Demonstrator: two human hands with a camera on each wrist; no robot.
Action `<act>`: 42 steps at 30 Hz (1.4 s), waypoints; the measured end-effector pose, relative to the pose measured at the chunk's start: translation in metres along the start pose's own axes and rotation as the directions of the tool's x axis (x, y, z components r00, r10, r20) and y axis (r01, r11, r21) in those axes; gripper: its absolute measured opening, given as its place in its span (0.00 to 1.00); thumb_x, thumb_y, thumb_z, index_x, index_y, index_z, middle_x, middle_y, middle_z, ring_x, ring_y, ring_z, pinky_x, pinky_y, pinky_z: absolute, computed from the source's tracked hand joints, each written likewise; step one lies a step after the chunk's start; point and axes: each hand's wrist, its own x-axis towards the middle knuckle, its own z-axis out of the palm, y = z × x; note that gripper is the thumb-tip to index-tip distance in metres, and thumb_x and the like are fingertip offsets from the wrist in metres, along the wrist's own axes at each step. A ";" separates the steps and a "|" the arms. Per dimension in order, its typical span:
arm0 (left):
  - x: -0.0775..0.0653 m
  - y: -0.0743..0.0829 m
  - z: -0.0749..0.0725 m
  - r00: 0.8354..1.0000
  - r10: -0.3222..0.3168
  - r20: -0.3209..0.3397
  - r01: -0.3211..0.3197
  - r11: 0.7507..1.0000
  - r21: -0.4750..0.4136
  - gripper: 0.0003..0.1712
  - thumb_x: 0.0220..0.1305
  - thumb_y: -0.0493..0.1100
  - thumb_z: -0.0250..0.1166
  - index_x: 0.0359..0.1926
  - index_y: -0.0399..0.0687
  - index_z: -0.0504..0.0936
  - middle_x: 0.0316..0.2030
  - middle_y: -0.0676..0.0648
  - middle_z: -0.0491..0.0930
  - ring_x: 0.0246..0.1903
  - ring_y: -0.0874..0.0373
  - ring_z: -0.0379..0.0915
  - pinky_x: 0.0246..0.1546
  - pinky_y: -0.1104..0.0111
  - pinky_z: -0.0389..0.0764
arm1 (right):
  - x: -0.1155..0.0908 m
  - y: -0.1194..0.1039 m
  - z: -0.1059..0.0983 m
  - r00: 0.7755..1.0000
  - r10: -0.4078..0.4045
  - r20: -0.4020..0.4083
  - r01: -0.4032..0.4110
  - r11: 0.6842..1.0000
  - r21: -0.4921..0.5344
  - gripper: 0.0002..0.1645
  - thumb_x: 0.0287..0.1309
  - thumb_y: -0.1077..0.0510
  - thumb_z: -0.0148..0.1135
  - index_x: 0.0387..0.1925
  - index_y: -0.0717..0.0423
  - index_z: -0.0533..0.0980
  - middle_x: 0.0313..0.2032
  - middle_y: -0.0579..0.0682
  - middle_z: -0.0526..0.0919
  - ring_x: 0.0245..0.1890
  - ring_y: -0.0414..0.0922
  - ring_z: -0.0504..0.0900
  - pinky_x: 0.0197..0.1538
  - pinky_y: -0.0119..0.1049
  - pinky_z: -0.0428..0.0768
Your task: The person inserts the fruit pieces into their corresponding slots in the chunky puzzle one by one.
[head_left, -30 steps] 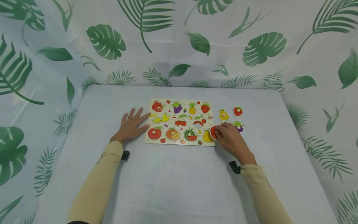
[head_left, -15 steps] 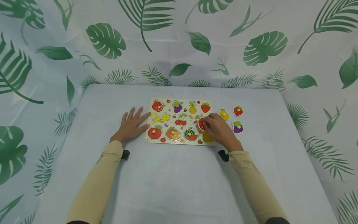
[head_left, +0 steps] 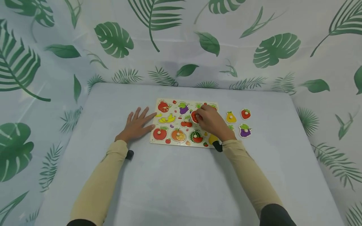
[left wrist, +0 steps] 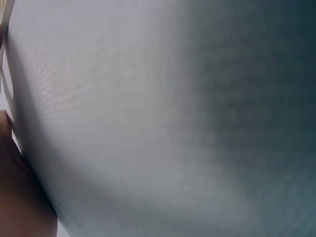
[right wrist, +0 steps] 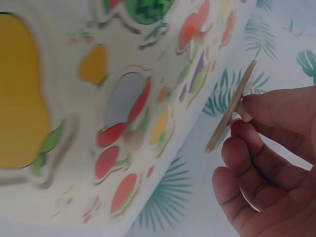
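Observation:
A wooden fruit puzzle board [head_left: 153, 141] lies on the table. Knobbed pieces such as the apple [head_left: 160, 134], orange [head_left: 178, 135] and watermelon [head_left: 196, 137] sit in it. My right hand [head_left: 213, 122] pinches a red fruit puzzle piece [head_left: 194, 116] by its knob, over the upper right part of the board. The right wrist view shows that puzzle piece [right wrist: 228, 111] edge-on, clear of the board. My left hand [head_left: 135, 125] rests flat on the table with fingers spread, thumb and forefinger at the board's left edge. The left wrist view shows only part of that hand [left wrist: 24, 197].
Right of the board lie a loose pear piece [head_left: 231, 117], a strawberry piece [head_left: 245, 114] and a grape piece [head_left: 244, 131]. Green leaves of another piece [head_left: 231, 127] peek out beside my right wrist. A leaf-printed cloth [head_left: 169, 37] hangs behind the table.
My right hand has carried the red puzzle piece leftward and away from me, from the board's lower right corner to over its upper right part. The left hand stays in place.

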 end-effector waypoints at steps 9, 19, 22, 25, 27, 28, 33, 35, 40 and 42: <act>0.002 0.000 0.000 1.000 0.001 0.005 -0.001 1.000 0.019 0.42 0.80 0.65 0.55 0.86 0.63 0.56 0.87 0.46 0.35 0.83 0.41 0.16 0.78 0.43 0.21 | 0.032 -0.007 0.008 0.999 -0.021 0.027 0.021 1.000 0.006 0.07 0.70 0.67 0.65 0.45 0.67 0.85 0.38 0.58 0.82 0.38 0.54 0.77 0.47 0.46 0.81; 0.004 -0.004 0.002 1.000 -0.010 0.023 0.009 1.000 0.020 0.41 0.80 0.66 0.53 0.87 0.64 0.55 0.87 0.46 0.34 0.83 0.42 0.15 0.78 0.43 0.20 | 0.079 -0.023 0.027 0.991 -0.008 0.132 0.004 1.000 0.030 0.07 0.73 0.66 0.63 0.44 0.65 0.85 0.39 0.58 0.83 0.39 0.53 0.79 0.49 0.44 0.82; 0.003 -0.005 0.002 1.000 -0.009 0.021 0.008 1.000 0.026 0.41 0.81 0.66 0.52 0.87 0.65 0.54 0.87 0.47 0.34 0.83 0.42 0.15 0.78 0.43 0.21 | 0.091 -0.026 0.031 0.988 -0.030 0.150 0.025 0.999 0.033 0.08 0.74 0.67 0.62 0.44 0.65 0.85 0.40 0.59 0.83 0.40 0.54 0.80 0.50 0.45 0.82; 0.004 -0.005 0.002 1.000 -0.003 0.014 0.002 0.999 0.032 0.41 0.80 0.66 0.53 0.87 0.65 0.55 0.87 0.46 0.34 0.83 0.42 0.15 0.78 0.42 0.21 | 0.101 -0.028 0.035 0.985 -0.049 0.164 0.044 0.999 0.029 0.09 0.74 0.67 0.60 0.45 0.66 0.85 0.40 0.59 0.84 0.41 0.54 0.80 0.51 0.45 0.82; 0.005 -0.005 0.001 1.000 0.007 0.008 -0.008 0.999 0.032 0.41 0.80 0.66 0.53 0.86 0.65 0.55 0.87 0.46 0.35 0.83 0.42 0.16 0.78 0.42 0.21 | 0.107 -0.031 0.035 0.982 -0.049 0.181 0.046 0.999 0.023 0.09 0.74 0.67 0.61 0.46 0.65 0.85 0.41 0.59 0.84 0.42 0.54 0.80 0.52 0.45 0.82; 0.005 -0.005 0.001 1.000 0.011 0.006 -0.011 1.000 0.029 0.41 0.80 0.66 0.53 0.86 0.65 0.56 0.87 0.46 0.35 0.83 0.41 0.16 0.78 0.42 0.21 | 0.111 -0.032 0.037 0.980 -0.051 0.191 0.048 0.999 0.021 0.09 0.75 0.66 0.60 0.46 0.65 0.85 0.42 0.59 0.84 0.43 0.54 0.80 0.53 0.44 0.82; 0.006 -0.007 0.001 1.000 0.020 0.000 -0.020 0.999 0.027 0.41 0.80 0.66 0.53 0.86 0.65 0.55 0.87 0.47 0.35 0.83 0.42 0.16 0.78 0.42 0.21 | 0.126 -0.039 0.044 0.970 -0.041 0.238 0.042 0.999 0.000 0.11 0.77 0.65 0.59 0.51 0.66 0.85 0.46 0.60 0.84 0.46 0.54 0.80 0.56 0.43 0.81; 0.006 -0.007 0.001 1.000 0.018 0.002 -0.018 0.999 0.030 0.41 0.80 0.67 0.52 0.87 0.65 0.55 0.87 0.47 0.34 0.83 0.42 0.15 0.78 0.42 0.21 | 0.132 -0.041 0.048 0.963 -0.021 0.267 0.024 1.000 -0.007 0.12 0.78 0.65 0.59 0.53 0.64 0.84 0.47 0.59 0.84 0.47 0.53 0.80 0.57 0.43 0.81; 0.004 -0.006 0.000 1.000 0.020 0.002 -0.020 0.999 0.025 0.41 0.80 0.67 0.52 0.86 0.65 0.55 0.87 0.47 0.35 0.83 0.42 0.15 0.78 0.42 0.21 | 0.142 -0.042 0.056 0.941 0.023 0.337 -0.007 0.999 -0.047 0.13 0.76 0.64 0.63 0.57 0.61 0.84 0.48 0.55 0.83 0.48 0.50 0.79 0.59 0.40 0.80; 0.004 -0.006 0.000 1.000 0.022 0.000 -0.022 0.999 0.026 0.41 0.80 0.67 0.53 0.86 0.65 0.56 0.87 0.47 0.35 0.83 0.42 0.16 0.78 0.42 0.21 | 0.145 -0.042 0.058 0.935 0.024 0.353 -0.004 0.998 -0.058 0.14 0.75 0.64 0.65 0.57 0.61 0.84 0.47 0.55 0.83 0.48 0.50 0.79 0.60 0.40 0.80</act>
